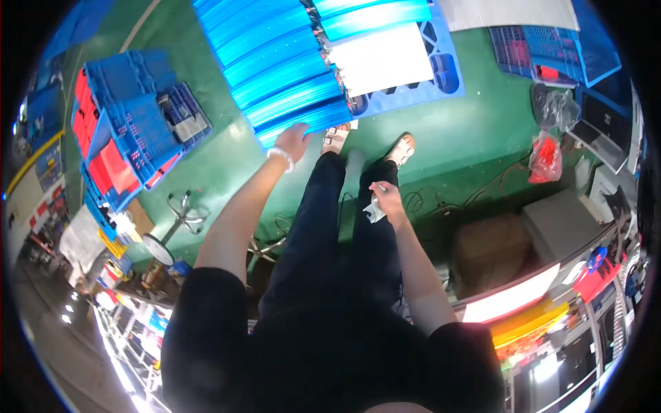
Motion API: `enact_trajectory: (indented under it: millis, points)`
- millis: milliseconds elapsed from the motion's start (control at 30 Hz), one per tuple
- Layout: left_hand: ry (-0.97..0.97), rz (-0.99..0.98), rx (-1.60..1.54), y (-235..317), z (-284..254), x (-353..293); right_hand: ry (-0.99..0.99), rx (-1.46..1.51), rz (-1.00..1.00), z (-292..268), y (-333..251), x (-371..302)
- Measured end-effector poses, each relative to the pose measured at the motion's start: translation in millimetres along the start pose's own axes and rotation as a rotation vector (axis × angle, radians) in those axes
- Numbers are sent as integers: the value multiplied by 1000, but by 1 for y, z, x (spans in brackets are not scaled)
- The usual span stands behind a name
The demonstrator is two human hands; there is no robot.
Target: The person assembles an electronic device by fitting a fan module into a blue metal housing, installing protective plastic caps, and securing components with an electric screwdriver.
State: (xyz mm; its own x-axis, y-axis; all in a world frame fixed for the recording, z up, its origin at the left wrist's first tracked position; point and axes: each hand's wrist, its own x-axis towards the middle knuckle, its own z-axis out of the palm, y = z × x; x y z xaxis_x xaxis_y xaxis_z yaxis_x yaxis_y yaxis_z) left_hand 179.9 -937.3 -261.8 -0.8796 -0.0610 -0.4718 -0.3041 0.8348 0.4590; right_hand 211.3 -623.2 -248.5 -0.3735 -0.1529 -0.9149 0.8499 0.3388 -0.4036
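My left hand (pixel 292 143), with a pale band at its wrist, reaches to the near edge of a stack of shiny blue ribbed sheets (pixel 286 76). Its fingers look stretched out against that edge; whether they press on it is too small to tell. In front of my right leg, my right hand (pixel 390 199) is closed on a crumpled white piece (pixel 374 211), which could be tissue or thin film. Beside the blue stack lies a bright white sheet (pixel 382 60), on the same blue plastic pallet (pixel 449 72).
Blue crates (pixel 138 124) with red pieces stand at the left, near a wheeled stool base (pixel 184 215). Cables (pixel 475 196) trail over the green floor at right. A bag with red contents (pixel 545 157) lies near a grey box (pixel 561 224). More blue crates (pixel 551 51) stand far right.
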Motion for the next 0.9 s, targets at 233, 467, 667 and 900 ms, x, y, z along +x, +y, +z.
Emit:
enact_trajectory:
  millis: [233,467,667,900]
  points:
    - [-214,121,220,-10,56,105,88,148,16,23,58,25]
    - [-378,88,429,-17,67,133,73,200,-2,29,77,53]
    - [-593,-98,654,-2,68,151,59,217,-56,31,95,81]
    - [-691,-185,716,-6,65,158,29,217,-91,25,96,97]
